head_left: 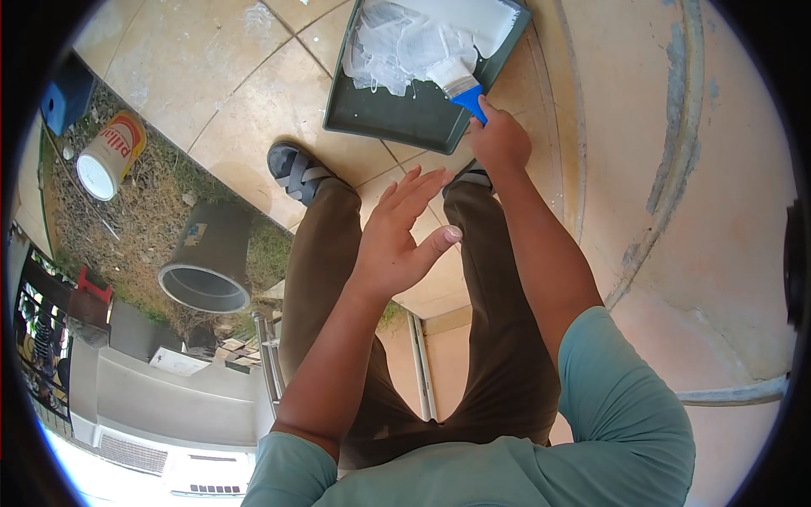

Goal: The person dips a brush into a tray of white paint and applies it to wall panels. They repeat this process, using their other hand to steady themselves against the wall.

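Note:
My right hand [502, 139] is closed round the blue handle of a paintbrush [467, 98]. White paint covers the bristles, which rest in the wet paint [410, 51] spread over the upper part of a dark green paint tray [372, 117]. The tray lies on the floor beyond my feet, its top edge cut off by the view. In front of my knees, my left hand [408, 221] hangs in the air with fingers stretched out and nothing in it. A little white paint shows on its thumb.
Beige tiles [245, 101] with white splatters lie under the tray. A curved step edge [570, 127] and a wall [718, 211] rise on the right. On the grass at left are a white-and-red bucket [103, 169], a large grey pot [207, 253] and a blue object [66, 97].

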A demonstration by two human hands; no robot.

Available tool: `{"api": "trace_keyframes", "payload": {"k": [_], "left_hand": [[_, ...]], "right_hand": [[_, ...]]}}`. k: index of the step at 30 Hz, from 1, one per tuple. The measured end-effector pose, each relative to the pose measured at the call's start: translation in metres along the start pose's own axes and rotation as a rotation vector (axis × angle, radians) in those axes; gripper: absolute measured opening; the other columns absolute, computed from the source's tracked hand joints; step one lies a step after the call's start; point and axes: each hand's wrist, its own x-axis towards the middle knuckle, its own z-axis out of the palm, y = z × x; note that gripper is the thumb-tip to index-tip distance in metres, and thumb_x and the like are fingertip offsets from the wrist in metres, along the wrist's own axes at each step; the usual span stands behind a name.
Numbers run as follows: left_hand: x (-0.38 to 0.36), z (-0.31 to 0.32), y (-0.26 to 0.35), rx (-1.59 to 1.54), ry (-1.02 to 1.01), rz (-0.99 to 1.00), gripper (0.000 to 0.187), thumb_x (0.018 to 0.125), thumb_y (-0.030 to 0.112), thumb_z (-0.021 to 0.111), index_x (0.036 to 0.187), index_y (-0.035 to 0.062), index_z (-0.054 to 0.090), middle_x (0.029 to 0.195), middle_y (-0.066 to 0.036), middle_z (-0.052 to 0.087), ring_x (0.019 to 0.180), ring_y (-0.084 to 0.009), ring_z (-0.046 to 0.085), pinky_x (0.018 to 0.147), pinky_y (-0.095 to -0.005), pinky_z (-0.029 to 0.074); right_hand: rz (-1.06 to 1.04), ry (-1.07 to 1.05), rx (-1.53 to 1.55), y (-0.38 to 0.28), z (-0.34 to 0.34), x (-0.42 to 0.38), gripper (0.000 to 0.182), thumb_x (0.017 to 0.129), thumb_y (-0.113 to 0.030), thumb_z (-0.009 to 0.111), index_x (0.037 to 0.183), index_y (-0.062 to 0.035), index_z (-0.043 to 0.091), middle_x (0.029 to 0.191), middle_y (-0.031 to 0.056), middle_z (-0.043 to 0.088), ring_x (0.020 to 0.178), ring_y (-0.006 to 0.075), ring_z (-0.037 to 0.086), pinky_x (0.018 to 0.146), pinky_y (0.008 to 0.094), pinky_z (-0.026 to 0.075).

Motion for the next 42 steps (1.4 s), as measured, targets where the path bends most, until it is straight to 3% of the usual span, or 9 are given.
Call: {"api": "trace_keyframes", "payload": {"k": [7, 10, 14, 20, 26, 29, 31, 34, 42], "left_hand": [[-0.004, 0.005, -0.007, -0.002, 0.023, -0.011, 0.06, 0.086, 0.042, 0.07, 0.135, 0.0115, 0.055, 0.137, -0.014, 0.057, 0.138, -0.04, 0.04, 0.114, -0.0549, 0.026], [-0.022, 0.006, -0.023, 0.025, 0.145, -0.04, 0.051, 0.087, 0.036, 0.07, 0.13, 0.0106, 0.059, 0.132, -0.013, 0.061, 0.135, -0.0386, 0.044, 0.112, -0.0527, 0.03], [-0.067, -0.007, -0.017, 0.198, 0.216, 0.072, 0.047, 0.085, 0.032, 0.072, 0.125, 0.0104, 0.063, 0.128, -0.012, 0.064, 0.129, -0.0374, 0.051, 0.109, -0.0513, 0.036], [-0.153, -0.057, 0.071, 0.465, 0.275, 0.201, 0.038, 0.082, 0.028, 0.073, 0.115, 0.0098, 0.068, 0.117, -0.01, 0.068, 0.117, -0.0359, 0.059, 0.099, -0.0501, 0.045], [-0.264, -0.106, 0.116, 0.716, 0.329, 0.184, 0.038, 0.079, 0.027, 0.076, 0.112, 0.011, 0.068, 0.114, -0.01, 0.068, 0.112, -0.0334, 0.062, 0.095, -0.0471, 0.047], [-0.321, -0.111, 0.129, 0.755, 0.367, -0.03, 0.039, 0.083, 0.038, 0.072, 0.114, 0.0132, 0.068, 0.111, -0.012, 0.068, 0.108, -0.0341, 0.063, 0.092, -0.0479, 0.048], [-0.354, -0.106, 0.139, 0.728, 0.362, -0.477, 0.045, 0.089, 0.049, 0.063, 0.117, 0.0142, 0.067, 0.11, -0.016, 0.068, 0.108, -0.0367, 0.063, 0.091, -0.0493, 0.049], [-0.395, -0.109, 0.096, 0.644, 0.231, -0.596, 0.053, 0.092, 0.056, 0.055, 0.121, 0.0138, 0.065, 0.113, -0.019, 0.067, 0.11, -0.0389, 0.062, 0.092, -0.0499, 0.048], [-0.372, -0.17, 0.017, 0.744, -0.152, -0.213, 0.051, 0.096, 0.047, 0.047, 0.113, 0.0034, 0.068, 0.118, -0.02, 0.066, 0.114, -0.0403, 0.059, 0.097, -0.0453, 0.046]], "right_hand": [[0.037, 0.008, -0.016, 0.008, -0.015, -0.017, 0.04, 0.09, -0.031, 0.063, 0.129, -0.0272, 0.064, 0.101, 0.0116, 0.07, 0.092, 0.0328, 0.068, 0.077, 0.0446, 0.053], [0.067, -0.013, 0.278, 0.023, -0.04, -0.045, 0.037, 0.093, -0.034, 0.058, 0.124, -0.017, 0.066, 0.09, 0.008, 0.071, 0.092, 0.0273, 0.069, 0.077, 0.039, 0.053], [0.132, -0.285, 0.826, 0.047, -0.086, -0.104, 0.029, 0.099, -0.025, 0.053, 0.116, -0.0066, 0.068, 0.066, 0.0031, 0.062, 0.054, 0.0109, 0.055, 0.052, 0.0284, 0.044], [0.291, -0.616, 1.429, 0.068, -0.176, -0.199, 0.025, 0.095, -0.028, 0.057, 0.092, -0.0031, 0.061, 0.068, 0.0081, 0.06, 0.049, 0.0131, 0.048, 0.051, 0.0281, 0.041], [0.111, -0.73, 1.591, 0.08, -0.249, -0.281, 0.025, 0.093, -0.031, 0.057, 0.086, -0.0072, 0.055, 0.062, 0.0102, 0.057, 0.045, 0.0163, 0.045, 0.055, 0.0348, 0.043], [0.058, -0.769, 1.601, 0.094, -0.286, -0.307, 0.025, 0.092, -0.031, 0.058, 0.085, -0.0076, 0.055, 0.062, 0.0103, 0.058, 0.043, 0.0164, 0.044, 0.055, 0.0357, 0.043], [-0.006, -0.814, 1.608, 0.104, -0.315, -0.326, 0.025, 0.091, -0.031, 0.059, 0.084, -0.008, 0.056, 0.062, 0.0102, 0.059, 0.042, 0.0163, 0.043, 0.056, 0.0358, 0.044], [-0.163, -0.82, 1.631, 0.118, -0.35, -0.347, 0.024, 0.09, -0.031, 0.059, 0.085, -0.0076, 0.056, 0.061, 0.0102, 0.06, 0.04, 0.016, 0.042, 0.057, 0.0371, 0.045], [-0.545, -0.656, 1.763, 0.114, -0.422, -0.41, 0.034, 0.089, -0.032, 0.056, 0.072, -0.0022, 0.06, 0.056, 0.0117, 0.057, 0.04, 0.0175, 0.042, 0.055, 0.0369, 0.045]]}}
